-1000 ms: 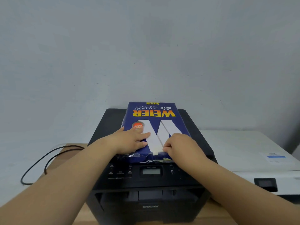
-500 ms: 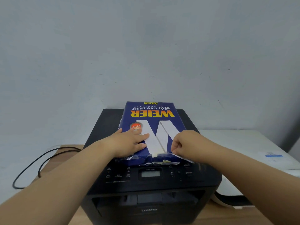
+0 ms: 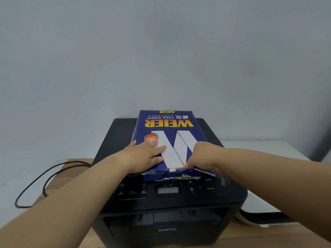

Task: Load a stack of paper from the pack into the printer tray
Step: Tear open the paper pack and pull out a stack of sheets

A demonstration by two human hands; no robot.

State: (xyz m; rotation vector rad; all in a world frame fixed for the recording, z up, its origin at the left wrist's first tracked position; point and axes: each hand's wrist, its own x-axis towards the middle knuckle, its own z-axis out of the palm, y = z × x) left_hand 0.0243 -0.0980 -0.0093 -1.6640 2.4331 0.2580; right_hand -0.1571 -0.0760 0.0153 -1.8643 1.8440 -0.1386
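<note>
A blue pack of copy paper (image 3: 168,126) with yellow lettering lies flat on top of a black printer (image 3: 170,197). Its near end is torn open, with ragged wrapper edges (image 3: 161,174). My left hand (image 3: 143,156) rests flat on the pack's near left part, fingers spread. My right hand (image 3: 204,156) is curled at the near right corner, fingers pinching the torn wrapper and a white edge there. The printer's front tray area (image 3: 166,219) sits below the control panel, closed.
The printer stands on a wooden table (image 3: 268,235) against a pale wall. A black cable (image 3: 44,178) loops on the table's left. A white device (image 3: 258,204) sits right of the printer, close behind my right forearm.
My right hand shifted from the pack's near middle edge to its near right corner and gripped the wrapper. My left hand stayed pressed on the pack. The camera moved closer.
</note>
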